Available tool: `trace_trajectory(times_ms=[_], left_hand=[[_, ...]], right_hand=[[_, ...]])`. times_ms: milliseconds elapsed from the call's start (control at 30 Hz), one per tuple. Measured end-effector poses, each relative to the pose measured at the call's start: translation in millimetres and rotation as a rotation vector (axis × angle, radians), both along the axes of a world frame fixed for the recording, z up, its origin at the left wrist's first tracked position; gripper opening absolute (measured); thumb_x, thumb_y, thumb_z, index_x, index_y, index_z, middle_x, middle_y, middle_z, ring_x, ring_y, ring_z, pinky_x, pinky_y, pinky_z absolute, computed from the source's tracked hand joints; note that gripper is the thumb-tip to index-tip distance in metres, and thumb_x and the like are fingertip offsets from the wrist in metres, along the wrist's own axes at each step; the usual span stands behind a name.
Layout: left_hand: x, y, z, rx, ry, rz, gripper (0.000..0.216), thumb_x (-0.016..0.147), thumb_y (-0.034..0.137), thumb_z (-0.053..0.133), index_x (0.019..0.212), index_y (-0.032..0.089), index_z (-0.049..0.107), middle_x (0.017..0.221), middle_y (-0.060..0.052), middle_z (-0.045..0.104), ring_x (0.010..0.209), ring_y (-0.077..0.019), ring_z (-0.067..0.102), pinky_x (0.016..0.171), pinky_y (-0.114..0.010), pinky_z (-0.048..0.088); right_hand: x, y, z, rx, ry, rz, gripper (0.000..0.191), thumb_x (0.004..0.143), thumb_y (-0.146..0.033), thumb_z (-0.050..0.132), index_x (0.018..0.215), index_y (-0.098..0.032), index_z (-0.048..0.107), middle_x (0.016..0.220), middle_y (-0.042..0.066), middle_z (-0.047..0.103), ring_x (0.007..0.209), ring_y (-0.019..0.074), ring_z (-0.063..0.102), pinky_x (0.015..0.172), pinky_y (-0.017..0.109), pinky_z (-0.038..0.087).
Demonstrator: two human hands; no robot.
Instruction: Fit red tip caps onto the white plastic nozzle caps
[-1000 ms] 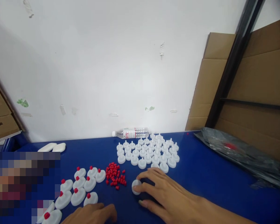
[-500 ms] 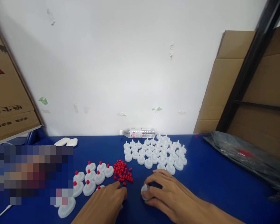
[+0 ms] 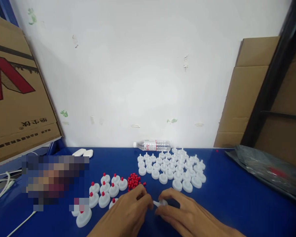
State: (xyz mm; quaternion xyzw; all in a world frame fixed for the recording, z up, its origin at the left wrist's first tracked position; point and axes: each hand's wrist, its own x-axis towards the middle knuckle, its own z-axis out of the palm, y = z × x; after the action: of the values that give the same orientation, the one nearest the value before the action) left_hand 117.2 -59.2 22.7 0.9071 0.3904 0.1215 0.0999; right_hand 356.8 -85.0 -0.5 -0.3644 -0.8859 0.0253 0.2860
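Observation:
My right hand [image 3: 185,210] grips a white plastic nozzle cap [image 3: 160,203] between thumb and fingers, tilted so that its thin spout points left. Close to the spout's tip, the fingers of my left hand [image 3: 129,210] are pinched together; what they hold, if anything, is hidden. Just beyond my left hand lies a heap of small red caps [image 3: 134,180]. To the left stand several white nozzle caps with red tips [image 3: 104,200]. Farther back on the right, many bare white nozzle caps [image 3: 179,174] are grouped with spouts upward.
A clear plastic bottle [image 3: 153,145] lies along the wall. Two white oval objects [image 3: 88,153] sit at the back left, near a pixelated patch and white cables [image 3: 7,184]. Cardboard boxes [image 3: 19,98] and a dark plastic bag [image 3: 266,174] flank the blue table [image 3: 219,194].
My left hand has moved right, up to the spout. The nozzle cap in my right hand has turned from spout up to spout leftward. The whole view has shifted slightly.

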Motion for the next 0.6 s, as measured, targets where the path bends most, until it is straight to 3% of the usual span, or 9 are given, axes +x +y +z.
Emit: trace_trajectory(times_ms=[200,367,600], left_hand=[[10,1,-9.4,0.073,-0.115,-0.075,0.038,0.090,-0.003,0.045,0.104,0.024,0.069,0.103,-0.003,0.068,0.081,-0.0137,0.069,0.070,-0.020,0.049],[10,5,-17.5,0.133,-0.353,-0.131,0.034,0.092,-0.002,0.048,0.102,0.022,0.070,0.099,-0.004,0.069,0.081,-0.0134,0.068,0.071,-0.019,0.050],[10,10,-6.1,0.132,-0.609,-0.234,0.018,0.094,0.003,0.061,0.091,0.019,0.069,0.088,-0.003,0.071,0.080,-0.0124,0.069,0.073,-0.016,0.051]], right_hand=[[1,2,-4.0,0.068,0.019,0.063,0.033,0.110,-0.037,0.038,0.120,-0.029,0.068,0.117,0.010,0.070,0.095,0.0181,0.075,0.084,0.026,0.063],[5,9,-7.3,0.122,0.035,0.096,0.031,0.110,-0.033,0.038,0.116,-0.027,0.068,0.116,0.008,0.071,0.095,0.0147,0.075,0.081,0.021,0.062],[1,10,-3.3,0.217,0.192,0.080,0.016,0.107,-0.032,0.049,0.103,-0.025,0.062,0.115,0.005,0.076,0.108,0.0150,0.074,0.093,0.021,0.059]])
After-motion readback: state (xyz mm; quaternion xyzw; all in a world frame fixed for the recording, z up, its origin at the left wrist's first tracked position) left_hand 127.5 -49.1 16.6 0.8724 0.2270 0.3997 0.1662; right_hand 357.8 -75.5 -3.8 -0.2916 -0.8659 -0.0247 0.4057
